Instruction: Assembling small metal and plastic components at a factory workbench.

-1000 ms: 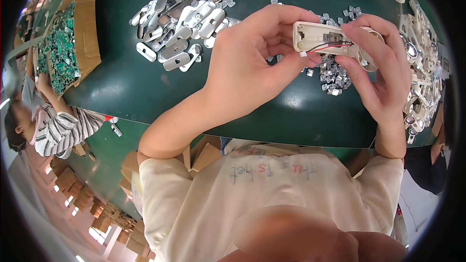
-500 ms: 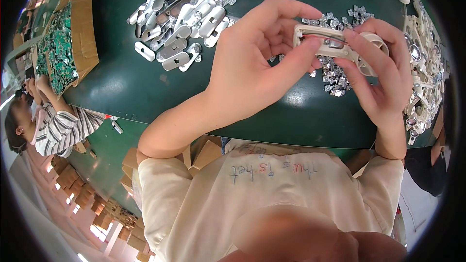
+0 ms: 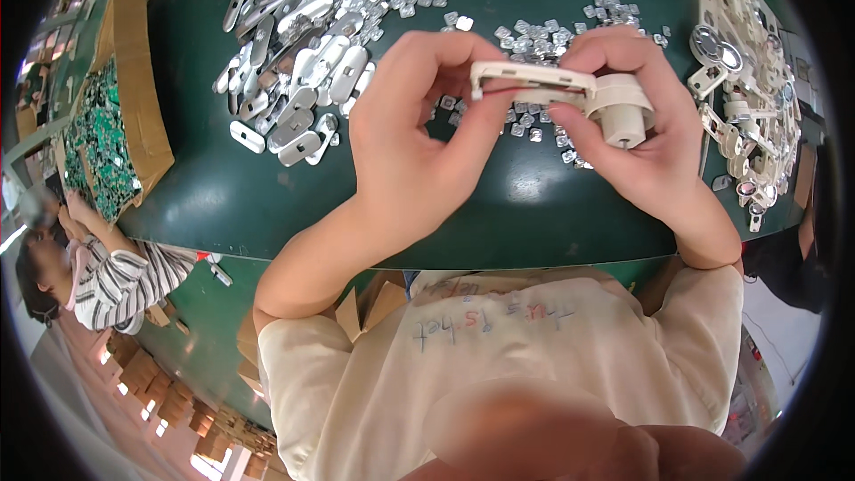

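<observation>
Between my two hands, above the green table, is a cream plastic housing point(image 3: 543, 78) with a long narrow frame and a round cup at its right end. A dark red wire runs inside the frame, and a white cylinder sticks out of the cup toward me. My left hand point(image 3: 419, 134) pinches the frame's left end between thumb and fingers. With its fingers curled behind and its thumb underneath, my right hand point(image 3: 646, 116) grips the part near the cup. Small clear-silver square pieces point(image 3: 525, 40) lie scattered on the table beyond and below the housing.
Silver oblong plates point(image 3: 298, 62) are heaped at the left on the green table point(image 3: 445, 236). A cardboard box point(image 3: 142, 89) of green circuit boards point(image 3: 102, 142) stands at the far left, near another person point(image 3: 111, 276). More cream housings point(image 3: 748, 107) pile along the right edge.
Both hands have drawn left with the housing. It has been tilted, so its edge and the white cylinder in the cup now show. My view has shifted slightly.
</observation>
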`<state>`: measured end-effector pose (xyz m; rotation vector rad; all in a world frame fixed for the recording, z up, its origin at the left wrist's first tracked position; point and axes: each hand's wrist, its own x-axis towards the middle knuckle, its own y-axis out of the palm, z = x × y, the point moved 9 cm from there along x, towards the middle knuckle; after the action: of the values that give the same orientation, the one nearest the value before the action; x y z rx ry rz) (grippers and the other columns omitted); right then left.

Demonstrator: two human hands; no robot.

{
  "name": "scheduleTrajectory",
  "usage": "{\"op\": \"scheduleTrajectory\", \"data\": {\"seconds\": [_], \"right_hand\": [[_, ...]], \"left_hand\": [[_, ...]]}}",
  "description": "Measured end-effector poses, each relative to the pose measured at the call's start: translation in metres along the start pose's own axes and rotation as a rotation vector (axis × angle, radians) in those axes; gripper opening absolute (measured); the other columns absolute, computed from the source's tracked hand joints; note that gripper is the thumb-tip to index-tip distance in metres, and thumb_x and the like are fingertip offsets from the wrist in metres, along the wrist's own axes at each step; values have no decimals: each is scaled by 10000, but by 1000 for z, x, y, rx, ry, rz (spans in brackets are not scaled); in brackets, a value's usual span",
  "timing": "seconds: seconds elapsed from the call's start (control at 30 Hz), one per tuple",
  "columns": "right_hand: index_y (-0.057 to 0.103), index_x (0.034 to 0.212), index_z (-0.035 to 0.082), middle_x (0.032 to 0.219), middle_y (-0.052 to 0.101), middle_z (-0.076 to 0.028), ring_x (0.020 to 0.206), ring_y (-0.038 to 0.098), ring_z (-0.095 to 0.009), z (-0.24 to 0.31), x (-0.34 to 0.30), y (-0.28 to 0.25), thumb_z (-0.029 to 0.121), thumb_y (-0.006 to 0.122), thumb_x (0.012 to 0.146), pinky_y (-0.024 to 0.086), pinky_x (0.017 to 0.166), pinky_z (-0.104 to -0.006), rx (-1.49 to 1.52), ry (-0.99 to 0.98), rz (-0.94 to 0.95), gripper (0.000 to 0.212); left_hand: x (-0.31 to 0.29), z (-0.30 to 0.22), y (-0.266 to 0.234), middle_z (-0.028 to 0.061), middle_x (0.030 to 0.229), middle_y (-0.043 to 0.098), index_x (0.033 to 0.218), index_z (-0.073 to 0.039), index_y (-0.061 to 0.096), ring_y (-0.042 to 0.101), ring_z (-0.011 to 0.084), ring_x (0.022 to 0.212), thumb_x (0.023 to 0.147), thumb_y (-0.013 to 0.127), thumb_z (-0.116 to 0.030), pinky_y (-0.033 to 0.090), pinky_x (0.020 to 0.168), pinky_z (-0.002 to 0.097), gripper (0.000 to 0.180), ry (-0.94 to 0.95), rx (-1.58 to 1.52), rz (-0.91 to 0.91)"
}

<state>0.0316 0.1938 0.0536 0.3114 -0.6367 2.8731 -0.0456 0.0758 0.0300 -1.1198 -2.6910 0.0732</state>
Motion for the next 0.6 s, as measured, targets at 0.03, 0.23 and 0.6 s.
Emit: {"op": "scheduleTrajectory", "data": {"seconds": [0.03, 0.23, 0.6], "right_hand": [[520, 976, -13, 966, 527, -106, 871, 521, -172, 3, 0, 0, -63, 671, 720, 412, 763, -265, -24, -49, 8, 301], [527, 943, 69, 896, 556, -67, 850, 554, -258, 1, -1, -5, 50, 659, 730, 466, 699, -324, 8, -140, -58, 251], [457, 1085, -30, 874, 545, -114, 755, 540, -203, -69, -221, -396, 120, 558, 873, 490, 648, -273, 567, -46, -1310, 279]], "left_hand": [[-3, -3, 2, 71, 935, 554, 1034, 35, 479, 544, 108, 842, 830, 544, 95, 445, 724, 209, 222, 48, 33, 5], [-9, 6, 5, 66, 943, 527, 1006, -3, 478, 513, 121, 844, 837, 557, 32, 423, 738, 230, 189, 83, 34, -81], [1, -2, 10, 146, 1244, 407, 1303, -4, 340, 481, 194, 971, 759, 575, -5, 430, 747, 280, 593, -42, -43, -2]]}}
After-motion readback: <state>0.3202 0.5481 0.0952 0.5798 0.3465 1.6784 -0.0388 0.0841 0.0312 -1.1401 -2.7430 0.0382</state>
